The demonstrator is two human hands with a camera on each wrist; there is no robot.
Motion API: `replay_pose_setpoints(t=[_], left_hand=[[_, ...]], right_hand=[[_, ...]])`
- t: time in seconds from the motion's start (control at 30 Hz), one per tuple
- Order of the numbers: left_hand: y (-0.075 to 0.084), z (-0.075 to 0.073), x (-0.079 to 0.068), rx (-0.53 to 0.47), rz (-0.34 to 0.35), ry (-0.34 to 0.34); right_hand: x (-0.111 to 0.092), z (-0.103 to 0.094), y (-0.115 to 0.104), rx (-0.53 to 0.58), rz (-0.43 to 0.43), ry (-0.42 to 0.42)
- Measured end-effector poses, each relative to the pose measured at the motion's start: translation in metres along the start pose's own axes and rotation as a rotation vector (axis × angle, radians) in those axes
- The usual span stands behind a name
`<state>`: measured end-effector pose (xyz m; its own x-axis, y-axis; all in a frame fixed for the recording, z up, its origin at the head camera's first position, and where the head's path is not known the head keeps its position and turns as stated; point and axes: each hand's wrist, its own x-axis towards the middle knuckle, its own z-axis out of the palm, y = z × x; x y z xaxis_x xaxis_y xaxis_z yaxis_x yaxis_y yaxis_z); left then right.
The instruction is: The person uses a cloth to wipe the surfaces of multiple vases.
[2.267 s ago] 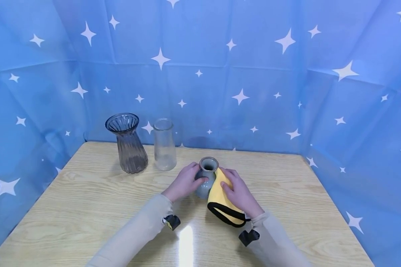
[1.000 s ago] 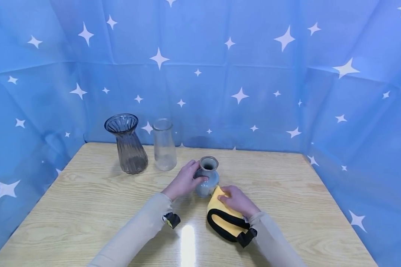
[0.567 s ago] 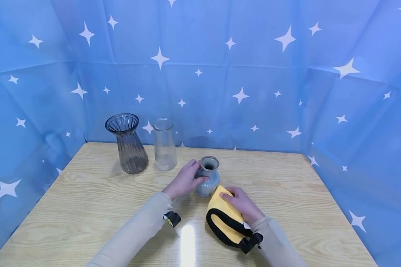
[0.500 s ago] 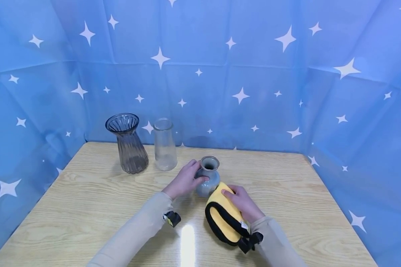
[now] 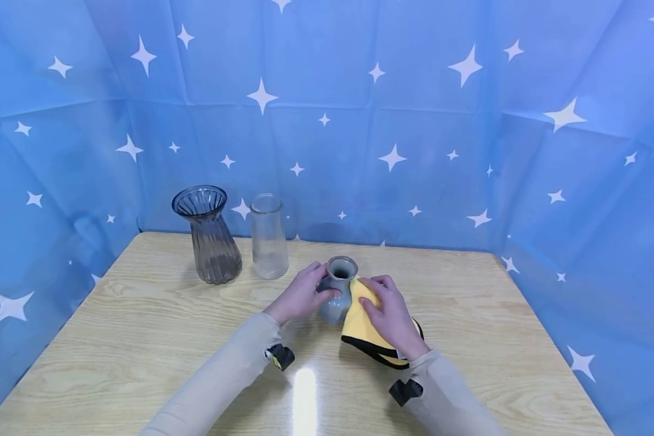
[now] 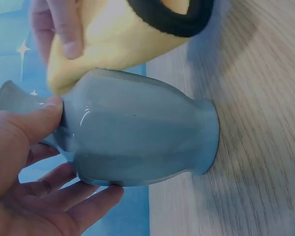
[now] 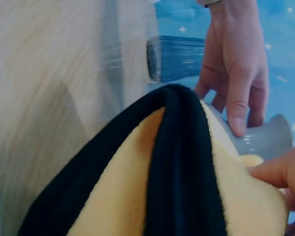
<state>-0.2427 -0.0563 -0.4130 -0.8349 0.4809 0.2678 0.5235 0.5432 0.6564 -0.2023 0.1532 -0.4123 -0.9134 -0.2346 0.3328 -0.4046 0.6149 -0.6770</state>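
Observation:
A grey-blue glazed vase (image 5: 335, 307) with a flared, brown-edged mouth stands upright on the table, right of centre. My left hand (image 5: 301, 295) holds it from the left, thumb across the neck and fingers round the far side, as the left wrist view shows. On the vase's right side, my right hand (image 5: 388, 312) pinches a yellow cloth (image 5: 360, 321) with black edging and presses it to the shoulder just below the neck. Folds of that cloth (image 7: 123, 187) fill much of the right wrist view and hide part of the vase.
Two more vases stand at the back left of the wooden table (image 5: 142, 339): a smoky ribbed one (image 5: 214, 242) with a wide mouth and a clear glass one (image 5: 269, 242). A blue star-patterned curtain (image 5: 327, 139) hangs behind the table and along both sides.
My right hand has moved the cloth down to the vase's lower body, then back up to its shoulder. The left hand has kept its hold, and the vase stays in place.

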Motion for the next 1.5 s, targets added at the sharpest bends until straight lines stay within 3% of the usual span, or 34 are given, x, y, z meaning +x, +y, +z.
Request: replay_pose_setpoints(t=[0.13, 0.33, 0.6, 0.83, 1.0, 1.17, 1.3, 1.5], left_hand=[[-0.002, -0.001, 0.0, -0.04, 0.011, -0.009], [-0.004, -0.004, 0.002, -0.126, 0.015, -0.046], [-0.004, -0.005, 0.003, -0.183, 0.007, -0.083], [-0.004, -0.006, 0.002, -0.224, -0.019, -0.097], [-0.004, -0.006, 0.003, -0.238, 0.0, -0.1], [-0.004, -0.005, 0.002, -0.254, -0.005, -0.104], [-0.004, -0.005, 0.001, -0.258, -0.009, -0.107], [-0.007, -0.004, 0.002, -0.274, 0.01, -0.098]], right_hand=[[0.006, -0.005, 0.0, 0.062, -0.049, 0.034], [0.014, -0.005, 0.001, 0.152, 0.006, 0.052], [0.004, 0.012, 0.006, 0.144, 0.085, -0.126], [-0.002, 0.006, 0.017, 0.075, -0.069, -0.12], [-0.006, 0.001, 0.022, 0.069, -0.095, -0.1], [-0.012, 0.003, 0.025, 0.029, -0.035, -0.098], [-0.016, 0.008, 0.029, 0.003, 0.056, -0.151], [-0.011, 0.013, 0.033, 0.089, 0.136, -0.241]])
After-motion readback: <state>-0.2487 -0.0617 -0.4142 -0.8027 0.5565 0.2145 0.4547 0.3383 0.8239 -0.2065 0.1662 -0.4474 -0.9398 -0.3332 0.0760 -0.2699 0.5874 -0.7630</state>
